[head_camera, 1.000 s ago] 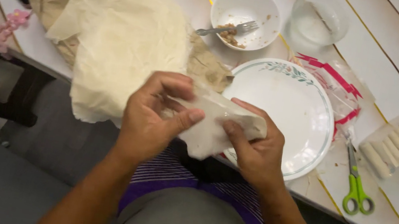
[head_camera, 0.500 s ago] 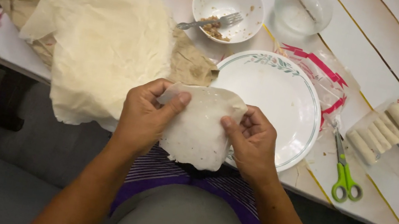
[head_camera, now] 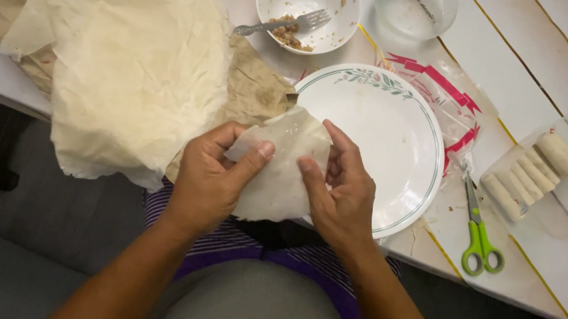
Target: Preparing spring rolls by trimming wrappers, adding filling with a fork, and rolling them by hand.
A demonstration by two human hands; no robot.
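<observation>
Center frame, at the table edge: thin, pale, limp pastry wrapper (head_camera: 282,171), pinched between left hand (head_camera: 214,178) and right hand (head_camera: 341,189), thumbs on top, fingers curled beneath and partly hidden. Upper center: white bowl (head_camera: 304,0) with a smear of brown filling and a metal fork (head_camera: 280,24). Right of it: clear glass bowl (head_camera: 414,5) of water. Behind the wrapper: bare white plate (head_camera: 382,134) with green rim pattern. Left: crumpled stack of wrapper sheets (head_camera: 131,55) on brown paper. Right: clear tray (head_camera: 552,183) holding pale finished rolls (head_camera: 530,176); green-handled scissors (head_camera: 477,232) just beside. Red-printed plastic bag, right edge, cut off.
</observation>
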